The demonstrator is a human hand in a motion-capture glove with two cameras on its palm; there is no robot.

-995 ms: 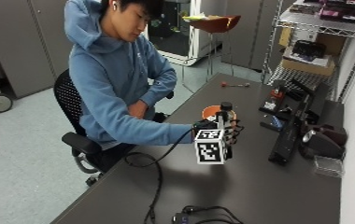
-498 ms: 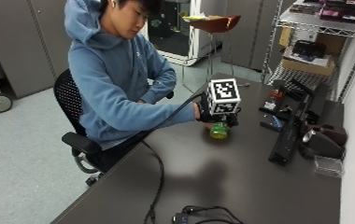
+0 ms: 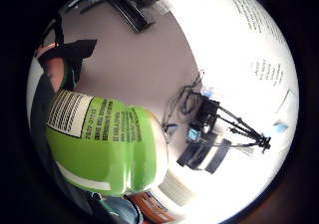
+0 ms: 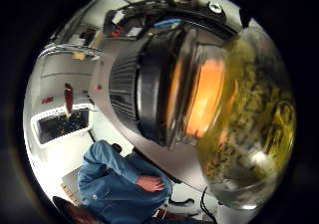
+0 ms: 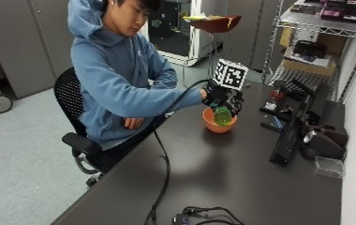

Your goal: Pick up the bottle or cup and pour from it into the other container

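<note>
Green bottle (image 5: 223, 116) is gripped by the gloved right hand (image 5: 218, 97), tipped above the orange bowl (image 5: 212, 125) on the dark table (image 5: 215, 178); black cap (image 4: 144, 92) is on.

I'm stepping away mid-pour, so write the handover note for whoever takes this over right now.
Right hand: grips the green bottle, raised and tipped over the orange bowl on the dark table. Bare hand is off the job's things.
Done: bottle picked up and brought over the bowl.
Unclear: whether its black cap is off, or whether anything is flowing.
Left: finish the pour, set the bottle down.
</note>
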